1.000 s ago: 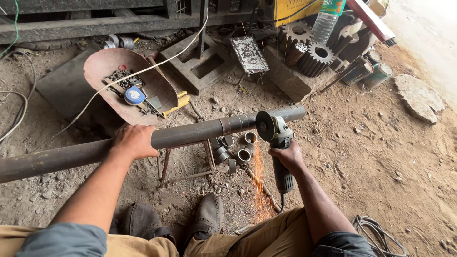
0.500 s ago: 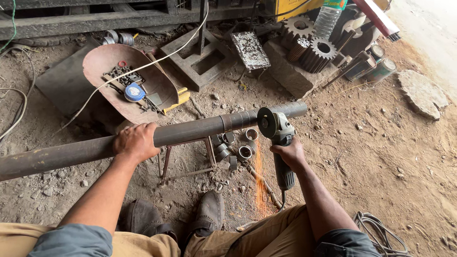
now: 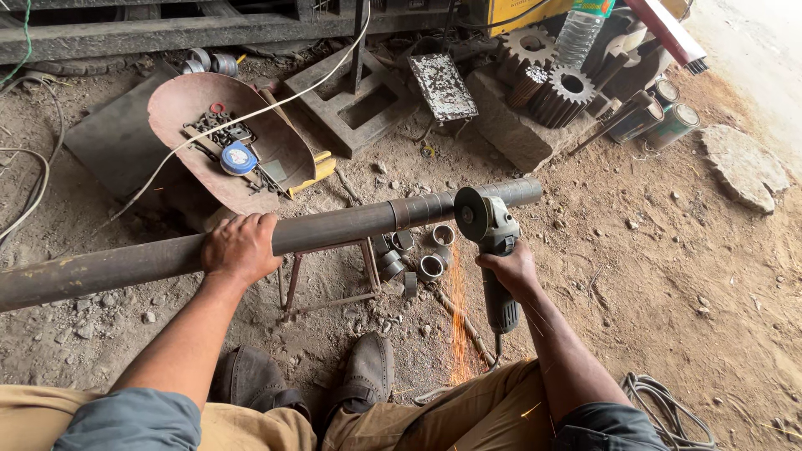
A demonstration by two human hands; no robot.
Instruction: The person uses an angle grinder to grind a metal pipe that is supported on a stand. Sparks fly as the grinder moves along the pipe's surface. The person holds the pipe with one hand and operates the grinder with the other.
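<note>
A long rusty steel pipe [image 3: 351, 227] lies across a small metal stand [image 3: 330, 276], running from the left edge to the centre right. My left hand [image 3: 241, 247] grips the pipe from above, left of the stand. My right hand [image 3: 511, 271] holds a grey angle grinder [image 3: 494, 250] by its body. The grinder's disc [image 3: 469, 214] is against the pipe near its right end, and orange sparks [image 3: 458, 334] stream down toward my legs.
Several short cut pipe rings [image 3: 422, 255] lie on the dirt under the pipe. A rusty shovel pan [image 3: 276, 142] holding a tape measure and small parts sits behind. Gears [image 3: 551, 79], cans, a plastic bottle [image 3: 579, 29], metal frames and a stone [image 3: 743, 167] are beyond. A coiled cable [image 3: 668, 409] lies at right.
The grinder disc stays on the pipe and sparks keep falling. Both hands hold the same grips; the view has shifted slightly.
</note>
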